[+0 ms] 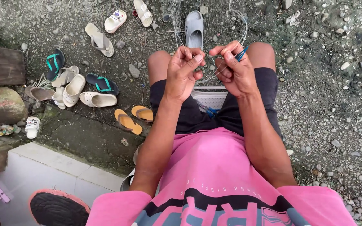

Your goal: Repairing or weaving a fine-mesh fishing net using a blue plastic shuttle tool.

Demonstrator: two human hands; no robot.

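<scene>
Thin pale fishing line (pixel 231 19), fine strands, was drawn taut upward over gravel, looped above the knees, slim blue netting needle (pixel 241 53) stood tilted alongside it.

Both forearms reach forward above the knees; left hand (pixel 184 72) and right hand (pixel 234 69) are raised close together, fingers curled and pinching.

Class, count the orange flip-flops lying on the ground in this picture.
2. One orange flip-flop lies left of the person's knee; the other lies right beside it, nearer the leg. More may be hidden under the legs.
</scene>
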